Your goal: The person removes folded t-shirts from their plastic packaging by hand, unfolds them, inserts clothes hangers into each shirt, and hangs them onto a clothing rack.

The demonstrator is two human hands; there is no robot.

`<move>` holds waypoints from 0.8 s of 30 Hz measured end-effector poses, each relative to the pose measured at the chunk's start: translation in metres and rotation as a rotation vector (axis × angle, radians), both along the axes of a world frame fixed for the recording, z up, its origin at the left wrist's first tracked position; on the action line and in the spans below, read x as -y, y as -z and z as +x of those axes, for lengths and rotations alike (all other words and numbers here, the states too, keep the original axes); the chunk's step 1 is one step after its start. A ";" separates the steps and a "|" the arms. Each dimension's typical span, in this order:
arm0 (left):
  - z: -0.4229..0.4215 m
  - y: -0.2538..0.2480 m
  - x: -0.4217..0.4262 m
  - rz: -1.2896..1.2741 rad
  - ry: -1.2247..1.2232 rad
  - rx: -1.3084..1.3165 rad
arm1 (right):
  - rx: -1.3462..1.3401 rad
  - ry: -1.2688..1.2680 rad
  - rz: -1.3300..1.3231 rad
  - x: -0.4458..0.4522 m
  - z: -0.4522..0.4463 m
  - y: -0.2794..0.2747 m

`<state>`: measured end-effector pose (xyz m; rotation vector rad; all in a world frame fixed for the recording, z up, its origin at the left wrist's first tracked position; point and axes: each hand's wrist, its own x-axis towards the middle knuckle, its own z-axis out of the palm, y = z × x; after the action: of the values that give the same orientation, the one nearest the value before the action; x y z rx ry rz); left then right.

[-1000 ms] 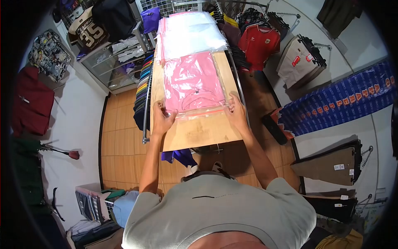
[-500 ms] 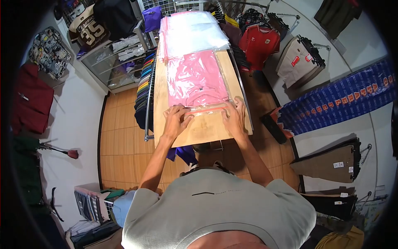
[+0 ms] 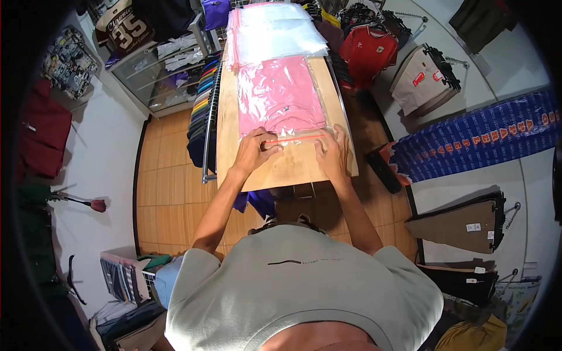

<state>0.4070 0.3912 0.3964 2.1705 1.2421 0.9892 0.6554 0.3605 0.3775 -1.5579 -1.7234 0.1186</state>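
Observation:
A folded pink shirt (image 3: 281,93) lies flat inside a clear plastic bag (image 3: 317,85) on the wooden table. Along the bag's near edge runs a red seal strip (image 3: 293,140). My left hand (image 3: 255,151) is closed in a pinch at the strip's left end, thumb toward the right. At the other end, my right hand (image 3: 332,157) has its fingers bent over the bag's near right corner and grips the edge there. The fingertips partly cover both ends of the strip.
A stack of clear plastic bags (image 3: 275,35) lies at the table's (image 3: 281,171) far end. Shirts on hangers (image 3: 202,114) line the left side. A red jersey (image 3: 367,55) hangs at the back right. A blue printed banner (image 3: 474,137) is on the right.
My left hand has slid to the right along the near edge, closer to my right hand. The camera view has shifted slightly, so the table sits higher in the picture.

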 end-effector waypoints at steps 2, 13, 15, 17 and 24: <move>0.001 0.000 -0.003 -0.004 0.015 -0.001 | 0.006 0.020 -0.002 0.001 -0.002 -0.002; 0.008 0.013 -0.006 -0.063 -0.141 0.091 | 0.032 0.017 0.055 0.026 -0.036 -0.005; 0.010 0.012 -0.004 -0.051 -0.155 0.072 | 0.039 -0.006 0.068 0.031 -0.047 -0.008; 0.012 0.013 -0.003 -0.040 -0.169 0.052 | 0.197 -0.018 0.019 0.035 -0.058 -0.012; 0.010 0.017 -0.001 0.025 -0.167 0.035 | 0.154 0.105 -0.046 0.015 -0.054 0.007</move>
<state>0.4168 0.3921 0.3794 2.0854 1.4197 1.1105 0.6018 0.3459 0.3706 -1.7264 -1.7625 -0.0160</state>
